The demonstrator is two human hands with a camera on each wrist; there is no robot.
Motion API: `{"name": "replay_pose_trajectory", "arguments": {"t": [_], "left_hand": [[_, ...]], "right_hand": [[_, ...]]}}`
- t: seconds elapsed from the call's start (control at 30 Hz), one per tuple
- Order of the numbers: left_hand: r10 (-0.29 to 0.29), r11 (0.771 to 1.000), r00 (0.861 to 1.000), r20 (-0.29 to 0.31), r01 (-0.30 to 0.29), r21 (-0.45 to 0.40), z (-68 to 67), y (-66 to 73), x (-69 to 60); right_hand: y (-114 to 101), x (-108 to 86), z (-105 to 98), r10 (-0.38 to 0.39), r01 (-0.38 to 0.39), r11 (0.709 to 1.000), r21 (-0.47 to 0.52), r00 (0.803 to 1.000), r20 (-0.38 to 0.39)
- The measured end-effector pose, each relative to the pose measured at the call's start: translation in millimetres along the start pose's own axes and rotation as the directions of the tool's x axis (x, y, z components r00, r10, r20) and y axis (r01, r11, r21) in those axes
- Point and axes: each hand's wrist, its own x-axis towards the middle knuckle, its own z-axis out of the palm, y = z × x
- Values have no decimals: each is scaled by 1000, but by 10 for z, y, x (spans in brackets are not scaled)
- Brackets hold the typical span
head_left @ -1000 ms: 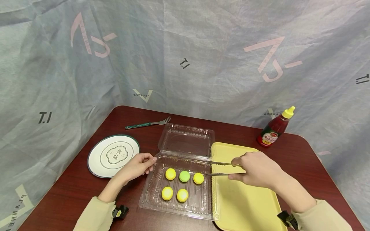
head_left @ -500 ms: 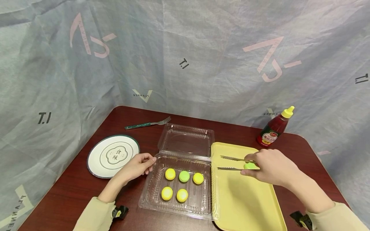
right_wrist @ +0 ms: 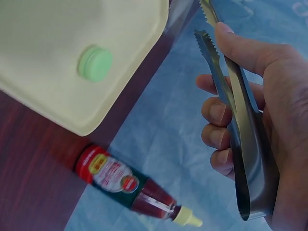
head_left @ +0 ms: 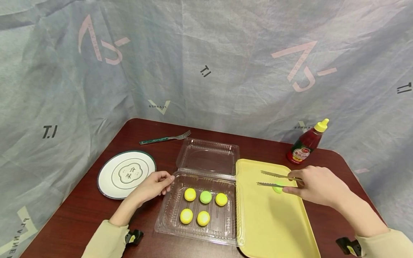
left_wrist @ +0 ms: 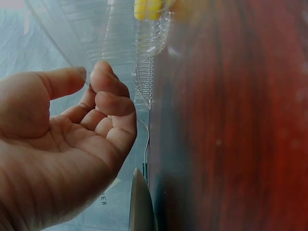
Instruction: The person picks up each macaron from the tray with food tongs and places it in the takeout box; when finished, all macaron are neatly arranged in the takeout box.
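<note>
My left hand (head_left: 155,186) pinches the left rim of a clear plastic clamshell box (head_left: 167,218), whose lid (head_left: 208,156) lies folded back. In the left wrist view, thumb and index finger meet at the plastic edge. Inside the box sit several yellow macarons (head_left: 186,216) and one green macaron (head_left: 205,197). Over the yellow tray (head_left: 274,229), my right hand (head_left: 322,184) grips metal tongs (right_wrist: 240,110). The tips of the tongs stand apart with nothing between them. Another green macaron (right_wrist: 95,63) lies on the tray, partly covered by the tongs in the head view.
A ketchup bottle (head_left: 304,145) with a yellow cap stands at the back right, beyond the tray. To the left is a white plate (head_left: 109,175) with a dark rim. A green-handled fork (head_left: 158,140) lies behind it. Grey cloth (head_left: 226,71) hangs around the table.
My right hand has moved right with the tongs, from the box's right side to above the tray, and the green macaron there has come into sight. My left hand stays put.
</note>
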Motion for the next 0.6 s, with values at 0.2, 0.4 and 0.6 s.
{"name": "replay_pose_trajectory", "arguments": {"t": [0.2, 0.4, 0.6], "left_hand": [[-5, 1000, 1000, -1, 5, -1, 0, -6, -2], [1, 1000, 1000, 4, -1, -2, 0, -8, 0], [7, 1000, 1000, 4, -7, -2, -3, -10, -1]], "right_hand": [[147, -61, 53, 9, -9, 1000, -13, 1000, -21], [285, -110, 125, 62, -62, 998, -18, 998, -1], [398, -158, 205, 99, -99, 995, -6, 995, 27]]}}
